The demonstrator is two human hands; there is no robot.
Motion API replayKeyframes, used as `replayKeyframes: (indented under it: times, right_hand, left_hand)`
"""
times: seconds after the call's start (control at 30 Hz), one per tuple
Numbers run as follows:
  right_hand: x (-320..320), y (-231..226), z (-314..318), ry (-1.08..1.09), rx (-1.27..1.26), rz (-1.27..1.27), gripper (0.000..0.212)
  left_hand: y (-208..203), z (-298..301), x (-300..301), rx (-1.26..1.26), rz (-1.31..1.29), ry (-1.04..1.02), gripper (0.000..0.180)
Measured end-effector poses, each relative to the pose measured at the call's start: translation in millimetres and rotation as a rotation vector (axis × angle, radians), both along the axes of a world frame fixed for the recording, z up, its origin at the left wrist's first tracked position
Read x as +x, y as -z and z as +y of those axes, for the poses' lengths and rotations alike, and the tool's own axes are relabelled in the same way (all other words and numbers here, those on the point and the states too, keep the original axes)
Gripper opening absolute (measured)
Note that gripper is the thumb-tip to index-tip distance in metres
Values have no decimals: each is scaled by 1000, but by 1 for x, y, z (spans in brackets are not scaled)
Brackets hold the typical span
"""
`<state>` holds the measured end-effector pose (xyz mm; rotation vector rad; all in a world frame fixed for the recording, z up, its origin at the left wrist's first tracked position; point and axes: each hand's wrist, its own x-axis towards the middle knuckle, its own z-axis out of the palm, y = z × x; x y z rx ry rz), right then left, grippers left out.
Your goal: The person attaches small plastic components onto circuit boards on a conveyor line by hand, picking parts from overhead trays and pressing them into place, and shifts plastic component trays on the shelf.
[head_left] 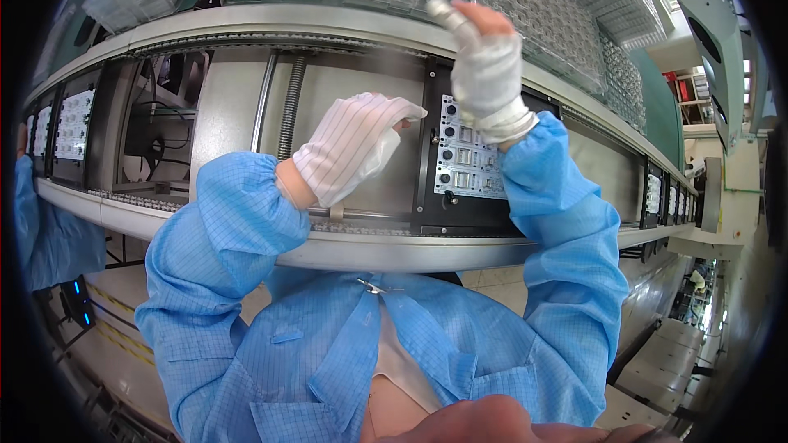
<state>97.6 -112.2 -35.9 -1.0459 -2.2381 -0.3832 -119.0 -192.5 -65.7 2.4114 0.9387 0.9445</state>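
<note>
A black fixture plate (428, 197) sits across the conveyor, carrying a pale panel (469, 184) with rows of small rectangular parts and round black spots. At its left edge is my left hand (349, 146), in a striped white glove, its fingers bent and drawn together; whatever they may hold is hidden. Above the panel's far side my right hand (486, 66) is raised towards the clear trays (533, 12), in a white glove with bare skin at some fingers. Its fingers are curled, and I cannot make out anything in them. The right wrist covers part of the panel.
Metal conveyor rails (369, 254) run across in front of me and behind the fixture. Left of my hand lie a threaded rod (291, 107) and a smooth rod (264, 102). More panels (75, 123) stand farther left, beside another person's blue sleeve (25, 197). A grey-green machine arm (712, 41) rises at right.
</note>
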Motion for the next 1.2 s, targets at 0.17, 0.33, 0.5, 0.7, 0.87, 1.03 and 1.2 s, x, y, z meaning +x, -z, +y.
replayKeyframes:
  times: [0.17,0.33,0.5,0.7,0.87,1.03,1.2]
  right_hand:
    - [-3,9,1,-21,108,-174,61]
    - [20,-19,-5,56,78,139,64]
    - [71,-14,-49,186,166,209,65]
    - [153,17,-118,569,-131,233,63]
    - [167,48,-145,534,-478,521,53]
    - [159,43,-140,542,-608,672,53]
    - [171,40,-135,373,-772,714,55]
  left_hand:
    - [8,-5,16,58,30,-59,21]
    - [17,-3,29,311,137,-139,25]
    - [30,0,33,255,91,-126,23]
    - [31,1,32,157,-16,-49,16]
    - [26,12,14,66,-9,94,15]
    - [26,11,6,-24,-9,55,11]
    - [12,10,-10,32,5,57,18]
